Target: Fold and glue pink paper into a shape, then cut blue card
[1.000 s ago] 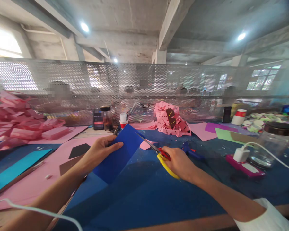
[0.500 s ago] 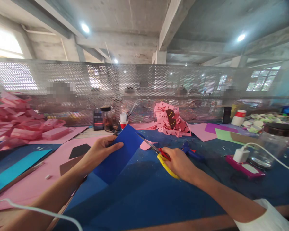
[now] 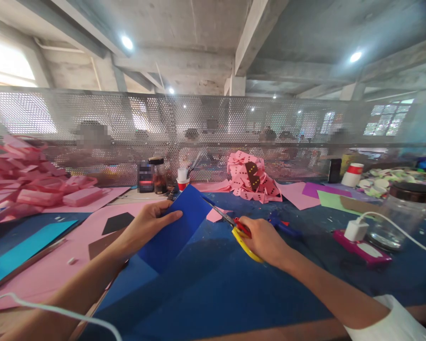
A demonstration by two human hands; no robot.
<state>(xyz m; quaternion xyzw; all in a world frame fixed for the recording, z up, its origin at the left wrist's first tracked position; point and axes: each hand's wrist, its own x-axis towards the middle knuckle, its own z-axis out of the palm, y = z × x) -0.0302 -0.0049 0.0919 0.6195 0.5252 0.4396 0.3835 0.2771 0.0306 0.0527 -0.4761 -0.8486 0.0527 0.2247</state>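
Observation:
Between thumb and fingers, my left hand [image 3: 155, 221] grips a sheet of blue paper [image 3: 184, 232] by its upper left edge, tilted above the blue tabletop. My right hand [image 3: 266, 239] is wrapped around the red and yellow handles of a pair of scissors [image 3: 246, 241]. The scissor blades point up and left, with their tips at the right edge of the blue sheet near its top. Whether the blades have paper between them is hard to make out. Behind the blades lies a small pink paper piece [image 3: 216, 215].
A blue glue gun [image 3: 284, 225] lies beyond my right hand. To the right are a magenta power strip [image 3: 362, 247] with a white plug and a clear jar [image 3: 394, 222]. Dotted pink pieces [image 3: 248, 177] are heaped at the back; pink boxes [image 3: 57, 189] pile up on the left.

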